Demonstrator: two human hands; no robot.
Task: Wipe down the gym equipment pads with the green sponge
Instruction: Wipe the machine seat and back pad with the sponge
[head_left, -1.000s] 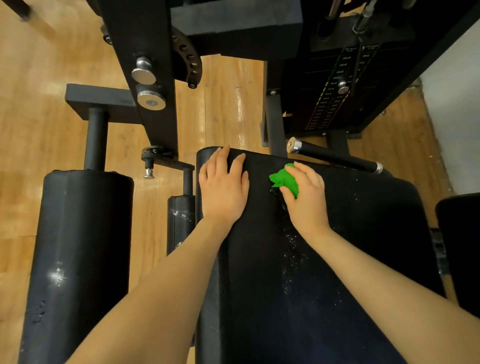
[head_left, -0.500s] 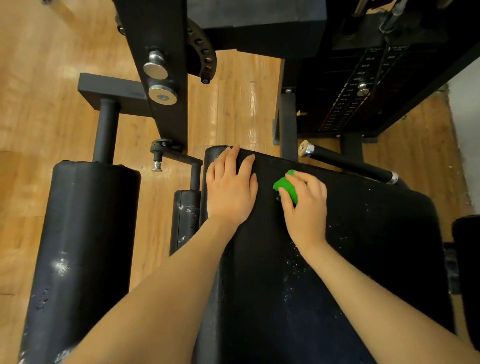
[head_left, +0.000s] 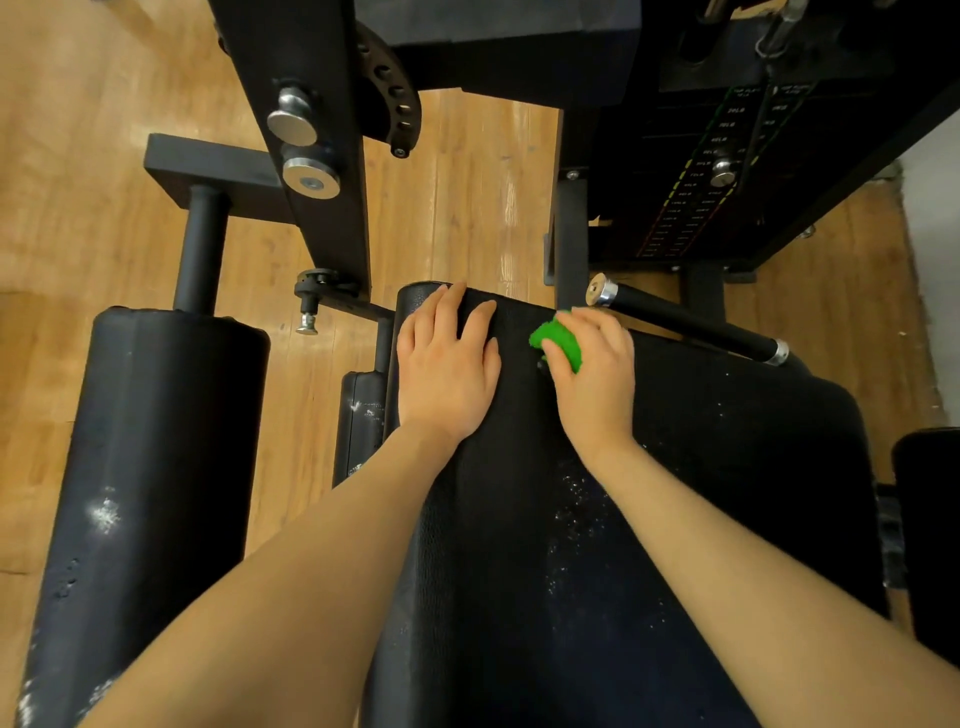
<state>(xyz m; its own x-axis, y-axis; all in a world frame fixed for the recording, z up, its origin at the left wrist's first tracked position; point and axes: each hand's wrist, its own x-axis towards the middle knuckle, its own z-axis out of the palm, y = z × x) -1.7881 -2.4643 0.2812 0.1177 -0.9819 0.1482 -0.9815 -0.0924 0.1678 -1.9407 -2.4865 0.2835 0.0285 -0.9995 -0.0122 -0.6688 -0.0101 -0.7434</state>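
Both hands work the pad (head_left: 675, 519): left hand (head_left: 447, 374) lies flat, bracing; right hand (head_left: 592, 379) grips the green sponge (head_left: 556, 340) at the far edge. Wiping is midway, I judge; next, draw the sponge back over the white specks (head_left: 576, 499) behind the right wrist.

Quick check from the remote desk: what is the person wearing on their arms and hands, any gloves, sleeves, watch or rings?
Nothing shows on either. The left hand and right hand are bare, with no gloves, and no rings are visible. Both forearms are uncovered down to the bottom edge of the picture: no sleeves, watch, wristband or markings in view.

Two hands (head_left: 449, 374), one sponge (head_left: 558, 340), three pads (head_left: 675, 519).
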